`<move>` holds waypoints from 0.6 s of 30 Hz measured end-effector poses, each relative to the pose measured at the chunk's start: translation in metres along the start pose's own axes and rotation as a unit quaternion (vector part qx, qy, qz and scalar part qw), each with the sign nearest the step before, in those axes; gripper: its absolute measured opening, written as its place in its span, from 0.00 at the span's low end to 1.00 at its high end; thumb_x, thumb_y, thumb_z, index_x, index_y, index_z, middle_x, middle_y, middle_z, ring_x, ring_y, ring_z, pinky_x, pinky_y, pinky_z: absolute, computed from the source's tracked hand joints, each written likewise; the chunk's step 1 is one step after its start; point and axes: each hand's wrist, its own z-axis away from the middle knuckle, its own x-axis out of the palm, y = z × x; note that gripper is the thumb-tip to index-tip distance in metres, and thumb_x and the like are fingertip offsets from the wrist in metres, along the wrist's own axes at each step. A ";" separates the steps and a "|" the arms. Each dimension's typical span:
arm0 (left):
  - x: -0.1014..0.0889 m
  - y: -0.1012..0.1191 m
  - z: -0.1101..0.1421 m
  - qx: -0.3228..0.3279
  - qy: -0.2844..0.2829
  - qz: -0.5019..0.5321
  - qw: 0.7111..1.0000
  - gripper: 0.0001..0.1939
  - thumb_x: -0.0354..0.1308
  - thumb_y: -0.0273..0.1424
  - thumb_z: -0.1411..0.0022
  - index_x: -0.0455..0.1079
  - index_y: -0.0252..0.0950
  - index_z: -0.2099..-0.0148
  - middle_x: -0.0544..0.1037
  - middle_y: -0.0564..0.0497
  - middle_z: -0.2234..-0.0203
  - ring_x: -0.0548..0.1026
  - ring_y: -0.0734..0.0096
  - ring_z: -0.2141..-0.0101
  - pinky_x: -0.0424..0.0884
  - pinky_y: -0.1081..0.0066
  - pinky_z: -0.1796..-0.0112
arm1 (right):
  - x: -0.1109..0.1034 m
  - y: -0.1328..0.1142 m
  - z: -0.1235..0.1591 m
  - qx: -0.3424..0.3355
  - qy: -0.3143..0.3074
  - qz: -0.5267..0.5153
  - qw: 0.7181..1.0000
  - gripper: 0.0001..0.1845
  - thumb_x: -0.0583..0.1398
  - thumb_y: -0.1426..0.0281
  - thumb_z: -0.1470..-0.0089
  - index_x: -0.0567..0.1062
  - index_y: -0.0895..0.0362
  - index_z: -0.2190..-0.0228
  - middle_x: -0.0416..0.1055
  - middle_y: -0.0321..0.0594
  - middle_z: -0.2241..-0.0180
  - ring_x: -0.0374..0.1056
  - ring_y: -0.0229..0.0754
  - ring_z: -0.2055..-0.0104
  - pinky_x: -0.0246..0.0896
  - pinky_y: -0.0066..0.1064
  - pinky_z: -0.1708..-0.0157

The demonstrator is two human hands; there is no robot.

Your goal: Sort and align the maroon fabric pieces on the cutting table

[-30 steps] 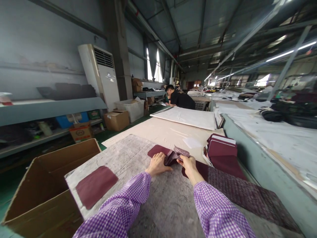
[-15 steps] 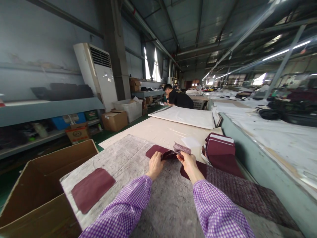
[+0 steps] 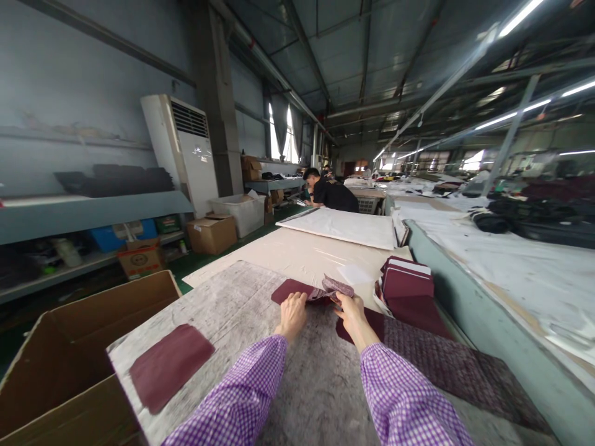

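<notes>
Both my hands reach forward over the grey felt table top (image 3: 320,384). My left hand (image 3: 292,314) is closed on the near edge of a dark red fabric piece (image 3: 290,288) that lies flat on the felt. My right hand (image 3: 353,313) pinches the same piece at its right end, where a folded flap (image 3: 338,285) with a speckled underside curls up. A second dark red piece (image 3: 170,364) lies flat at the left of the table. A stack of dark red pieces (image 3: 408,284) sits just right of my right hand.
An open cardboard box (image 3: 60,365) stands at the table's left edge. Beige sheets (image 3: 302,251) and a white board (image 3: 344,226) cover the table beyond. A person in black (image 3: 331,192) works at the far end. Shelves, boxes and a white air-conditioner (image 3: 183,148) line the left wall.
My hands have drawn slightly apart along the dark red piece, flattening the bunched folds; the flap now lies lower. The camera has tilted a little.
</notes>
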 end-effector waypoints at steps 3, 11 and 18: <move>-0.007 -0.005 -0.017 -0.031 -0.009 0.004 0.999 0.14 0.44 0.27 0.37 0.71 0.38 0.55 0.77 0.43 0.63 0.74 0.56 0.59 0.67 0.63 0.60 | -0.002 0.000 -0.001 0.004 -0.018 0.001 1.000 0.13 0.62 0.71 0.66 0.70 0.56 0.71 0.75 0.36 0.74 0.74 0.47 0.65 0.66 0.37 0.69; -0.025 -0.010 -0.054 -0.036 -0.039 0.045 0.998 0.14 0.51 0.29 0.41 0.74 0.40 0.55 0.77 0.42 0.58 0.74 0.56 0.55 0.67 0.62 0.56 | 0.005 0.000 -0.005 0.002 -0.041 -0.072 0.997 0.14 0.62 0.71 0.66 0.69 0.55 0.70 0.75 0.35 0.73 0.72 0.48 0.62 0.67 0.41 0.66; -0.022 -0.016 -0.046 -0.015 -0.048 0.141 0.989 0.15 0.56 0.25 0.47 0.76 0.39 0.57 0.79 0.45 0.59 0.73 0.56 0.53 0.64 0.64 0.52 | 0.012 -0.007 -0.007 -0.003 -0.072 -0.139 0.988 0.08 0.60 0.74 0.63 0.67 0.54 0.75 0.71 0.29 0.79 0.70 0.40 0.70 0.67 0.45 0.63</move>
